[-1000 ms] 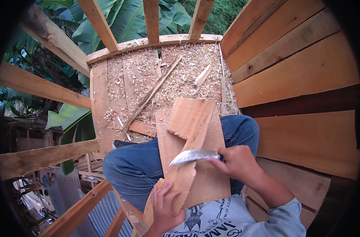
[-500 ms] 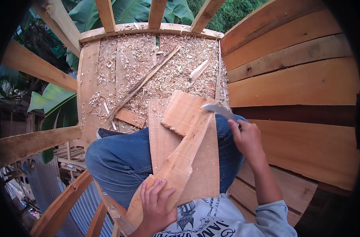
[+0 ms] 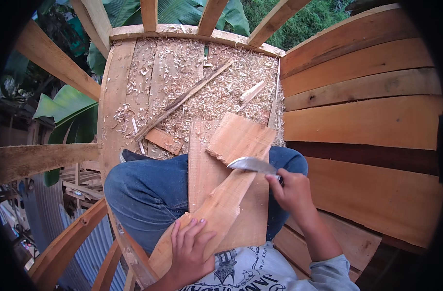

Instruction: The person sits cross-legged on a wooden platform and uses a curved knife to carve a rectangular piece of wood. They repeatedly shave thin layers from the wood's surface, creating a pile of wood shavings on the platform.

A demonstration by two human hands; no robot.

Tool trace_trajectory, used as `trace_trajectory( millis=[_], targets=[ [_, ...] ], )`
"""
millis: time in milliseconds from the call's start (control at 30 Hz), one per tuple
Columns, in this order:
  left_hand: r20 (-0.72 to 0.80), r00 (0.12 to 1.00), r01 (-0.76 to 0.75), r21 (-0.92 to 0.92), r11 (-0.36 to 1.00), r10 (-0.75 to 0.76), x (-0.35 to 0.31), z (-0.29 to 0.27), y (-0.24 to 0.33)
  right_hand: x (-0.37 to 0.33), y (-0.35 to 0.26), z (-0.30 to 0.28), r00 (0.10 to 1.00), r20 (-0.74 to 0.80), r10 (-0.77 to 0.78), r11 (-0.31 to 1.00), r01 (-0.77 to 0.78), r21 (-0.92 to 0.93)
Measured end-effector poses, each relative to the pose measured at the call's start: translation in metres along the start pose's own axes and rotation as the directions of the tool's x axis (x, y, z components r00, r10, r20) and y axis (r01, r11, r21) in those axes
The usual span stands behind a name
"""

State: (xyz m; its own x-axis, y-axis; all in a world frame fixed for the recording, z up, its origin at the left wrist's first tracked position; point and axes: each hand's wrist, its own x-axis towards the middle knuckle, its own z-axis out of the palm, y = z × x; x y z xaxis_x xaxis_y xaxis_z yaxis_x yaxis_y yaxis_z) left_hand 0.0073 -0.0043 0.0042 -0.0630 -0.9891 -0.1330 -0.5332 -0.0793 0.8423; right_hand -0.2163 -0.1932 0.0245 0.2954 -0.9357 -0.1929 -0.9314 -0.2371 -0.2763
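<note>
Across my lap lies a flat wide board [image 3: 253, 218]. On top of it rests a carved wooden piece [image 3: 219, 206], with a squarish far end, a narrow middle and a wider near end. My left hand [image 3: 191, 246] lies flat over the near end, fingers spread on the wood. In my right hand [image 3: 295, 191] is a knife [image 3: 255, 165] with a broad curved blade; the fingers wrap its dark handle, mostly hidden. The blade crosses the narrow middle, just below the squarish end. Whether its edge touches the wood, I cannot tell.
Curly shavings cover the plank floor [image 3: 177, 63] ahead. On it lie a long dark-edged stick [image 3: 185, 99], a short wood block [image 3: 164, 140] and a pale offcut [image 3: 253, 90]. Slatted rails [image 3: 46, 157] stand at left and ahead; a plank wall [image 3: 357, 121] rises at right.
My right hand has drawn the knife nearer and to the left, from the far right edge of the wooden piece to its narrow middle. My left hand stays on the near end.
</note>
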Motion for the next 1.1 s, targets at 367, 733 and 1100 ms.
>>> trace_trajectory(
  millis=[367,733,1100],
  targets=[
    [-0.065,0.998,-0.011,-0.003,1.000,0.011,-0.005,-0.001,0.005,0.021,0.035,-0.008,0.966,-0.104,0.238,0.962,-0.220,0.160],
    [-0.054,0.997,0.047,-0.223,0.974,-0.061,-0.004,-0.029,0.006,0.018,0.044,0.031,0.966,-0.014,0.258,0.769,-0.196,0.609],
    [0.055,0.923,0.374,0.111,0.921,-0.381,0.012,-0.096,0.035,0.028,0.058,0.035,0.975,0.106,0.195,0.684,-0.212,0.698]
  ],
)
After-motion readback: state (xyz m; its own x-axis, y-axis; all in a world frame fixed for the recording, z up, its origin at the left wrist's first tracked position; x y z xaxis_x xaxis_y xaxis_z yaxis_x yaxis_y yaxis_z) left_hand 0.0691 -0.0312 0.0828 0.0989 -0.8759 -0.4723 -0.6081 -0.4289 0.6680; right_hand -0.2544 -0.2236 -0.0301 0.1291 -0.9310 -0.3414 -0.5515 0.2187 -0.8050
